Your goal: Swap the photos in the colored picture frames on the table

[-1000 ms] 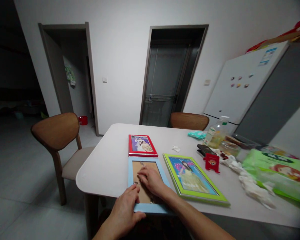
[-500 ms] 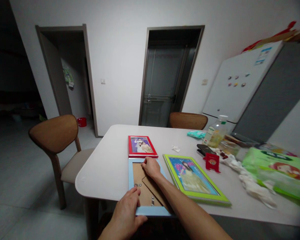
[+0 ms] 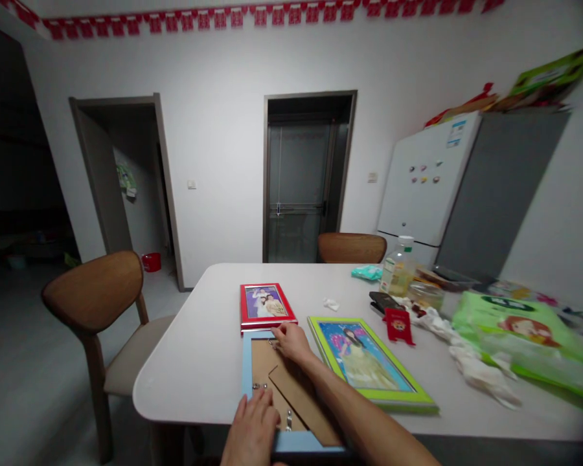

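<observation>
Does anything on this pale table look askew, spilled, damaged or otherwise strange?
No spill or damage is visible. Only the crumpled white tissues look untidy, strewn loosely beside the green plastic package.

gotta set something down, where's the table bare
Widest: the table's left end, left of the red frame and blue frame. Smaller: between the red frame and teal packet; between the green frame and crumpled tissue. Crowded: far right, with the bottle, phone and green pack.
</observation>
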A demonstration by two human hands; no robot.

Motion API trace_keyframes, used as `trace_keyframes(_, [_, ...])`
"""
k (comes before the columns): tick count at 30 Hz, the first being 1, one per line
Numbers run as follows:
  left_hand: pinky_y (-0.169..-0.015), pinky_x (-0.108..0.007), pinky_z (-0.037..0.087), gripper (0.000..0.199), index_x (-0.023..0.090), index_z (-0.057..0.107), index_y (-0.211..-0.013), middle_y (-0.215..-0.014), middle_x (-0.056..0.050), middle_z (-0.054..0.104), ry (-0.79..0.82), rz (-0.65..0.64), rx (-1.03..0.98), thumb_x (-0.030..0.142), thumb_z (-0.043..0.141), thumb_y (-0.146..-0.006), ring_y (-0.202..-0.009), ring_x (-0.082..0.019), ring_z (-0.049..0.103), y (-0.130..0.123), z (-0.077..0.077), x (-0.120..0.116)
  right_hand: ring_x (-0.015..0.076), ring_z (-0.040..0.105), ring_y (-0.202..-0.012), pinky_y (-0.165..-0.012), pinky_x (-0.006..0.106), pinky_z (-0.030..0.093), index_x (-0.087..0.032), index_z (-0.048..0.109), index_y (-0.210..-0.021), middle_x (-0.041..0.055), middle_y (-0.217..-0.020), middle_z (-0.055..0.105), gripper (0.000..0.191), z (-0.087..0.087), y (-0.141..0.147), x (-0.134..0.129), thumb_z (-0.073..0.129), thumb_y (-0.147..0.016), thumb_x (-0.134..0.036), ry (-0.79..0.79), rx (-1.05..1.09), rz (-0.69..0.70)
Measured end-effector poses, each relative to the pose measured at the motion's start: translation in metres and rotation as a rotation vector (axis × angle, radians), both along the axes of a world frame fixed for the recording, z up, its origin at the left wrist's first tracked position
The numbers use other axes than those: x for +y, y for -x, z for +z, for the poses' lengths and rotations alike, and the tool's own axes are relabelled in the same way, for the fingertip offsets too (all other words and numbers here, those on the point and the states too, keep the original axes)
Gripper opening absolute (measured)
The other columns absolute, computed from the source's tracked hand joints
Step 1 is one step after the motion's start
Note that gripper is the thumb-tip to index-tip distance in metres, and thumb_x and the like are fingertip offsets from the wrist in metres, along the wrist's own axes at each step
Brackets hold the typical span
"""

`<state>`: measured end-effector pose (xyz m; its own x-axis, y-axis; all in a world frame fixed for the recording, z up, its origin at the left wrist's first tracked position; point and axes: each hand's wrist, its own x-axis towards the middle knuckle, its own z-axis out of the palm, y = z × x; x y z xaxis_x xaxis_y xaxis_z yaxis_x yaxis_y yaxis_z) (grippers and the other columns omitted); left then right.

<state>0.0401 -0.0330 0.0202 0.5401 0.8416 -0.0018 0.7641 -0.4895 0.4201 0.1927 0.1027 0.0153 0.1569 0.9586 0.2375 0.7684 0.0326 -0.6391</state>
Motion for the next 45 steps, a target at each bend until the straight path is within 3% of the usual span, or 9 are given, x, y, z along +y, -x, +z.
trace_keyframes(7, [-0.099, -0.046, 0.022, 0.047, 0.013, 0.053, -0.101, -0.129, -0.015, 0.038, -0.106, -0.095, -0.102, 0.005, 0.054, -0.054, -0.121, -0.027, 0.028, -0.024, -0.015, 0.0, 0.012, 0.052, -0.058, -0.052, 0.021, 0.036, -0.016, 0.057, -0.063, 0.0007, -0.06, 0.058, 0.024, 0.012, -0.046, -0.037, 0.042, -0.072, -0.034, -0.068, 0.23, 0.066])
trace_keyframes(12, [-0.093, -0.043, 0.033, 0.028, 0.018, 0.054, -0.087, -0.118, -0.012, 0.05, -0.113, 0.021, -0.625, 0.008, 0.052, -0.062, -0.113, -0.026, 0.041, -0.02, 0.02, -0.003, 0.011, 0.053, -0.057, -0.048, 0.021, 0.039, -0.016, 0.055, -0.081, 0.003, -0.071, 0.059, 0.03, 0.014, -0.061, -0.076, 0.049, -0.068, -0.042, -0.011, 0.785, -0.03])
trace_keyframes(16, [-0.081, -0.037, 0.043, 0.015, 0.018, 0.05, -0.086, -0.104, -0.01, 0.057, 0.049, 0.151, -1.144, 0.026, 0.051, -0.072, -0.1, -0.025, 0.052, -0.043, 0.052, -0.005, 0.0124, 0.054, -0.05, -0.045, 0.024, 0.04, -0.019, 0.05, -0.098, 0.0036, -0.071, 0.06, 0.043, 0.005, -0.025, -0.1, 0.05, -0.067, -0.05, 0.35, 1.135, 0.153])
trace_keyframes(20, [-0.077, -0.033, 0.045, 0.03, 0.018, 0.046, -0.094, -0.096, -0.008, 0.059, 0.164, 0.156, -1.405, 0.031, 0.057, -0.069, -0.089, -0.021, 0.057, -0.066, 0.066, -0.002, 0.0138, 0.058, -0.06, -0.051, 0.024, 0.042, -0.023, 0.04, -0.113, 0.0014, -0.075, 0.062, 0.052, 0.008, -0.008, -0.109, 0.052, -0.067, -0.044, 0.179, 1.348, 0.16])
trace_keyframes(26, [-0.084, -0.032, 0.043, 0.059, 0.019, 0.033, -0.116, -0.112, -0.008, 0.054, 0.288, 0.118, -1.424, 0.022, 0.06, -0.064, -0.099, -0.021, 0.054, -0.072, 0.065, 0.024, 0.0134, 0.057, -0.056, -0.05, 0.022, 0.042, -0.013, 0.035, -0.123, 0.0021, -0.072, 0.063, 0.054, 0.036, -0.104, -0.092, 0.042, -0.071, -0.025, -0.026, 0.672, -0.206])
trace_keyframes(28, [-0.084, -0.031, 0.043, 0.053, 0.015, 0.039, -0.113, -0.114, -0.01, 0.053, 0.401, 0.039, -1.341, 0.017, 0.058, -0.064, -0.1, -0.021, 0.053, -0.083, 0.05, 0.031, 0.0115, 0.056, -0.053, -0.048, 0.02, 0.04, -0.01, 0.035, -0.124, 0.0025, -0.071, 0.063, 0.053, 0.039, -0.142, -0.083, 0.037, -0.072, -0.019, 0.005, 0.322, -0.29])
trace_keyframes(32, [-0.081, -0.026, 0.045, 0.054, 0.014, 0.043, -0.114, -0.114, -0.01, 0.054, 0.396, 0.082, -1.048, 0.007, 0.055, -0.062, -0.099, -0.02, 0.054, -0.116, 0.01, 0.038, 0.0136, 0.059, -0.064, -0.06, 0.021, 0.042, -0.007, 0.051, -0.112, 0.0067, -0.079, 0.065, 0.046, 0.034, -0.191, -0.071, 0.044, -0.066, -0.013, 0.046, 0.132, -0.322])
trace_keyframes(37, [-0.087, -0.031, 0.039, 0.055, 0.014, 0.049, -0.112, -0.11, -0.01, 0.057, 0.355, 0.12, -0.9, 0.007, 0.06, -0.058, -0.101, -0.023, 0.052, -0.137, -0.016, 0.041, 0.0195, 0.057, -0.09, -0.078, 0.025, 0.039, -0.008, 0.057, -0.104, 0.0122, -0.099, 0.062, 0.041, 0.016, -0.21, -0.068, 0.046, -0.065, -0.014, 0.1, -0.035, -0.361])
trace_keyframes(45, [-0.094, -0.032, 0.03, 0.058, 0.018, 0.048, -0.113, -0.113, -0.008, 0.056, 0.343, 0.161, -0.85, 0.014, 0.064, -0.058, -0.108, -0.023, 0.046, -0.121, -0.018, 0.044, 0.0225, 0.056, -0.092, -0.079, 0.028, 0.038, -0.009, 0.058, -0.103, 0.014, -0.1, 0.061, 0.039, 0.013, -0.202, -0.07, 0.044, -0.067, -0.014, 0.132, -0.206, -0.339])
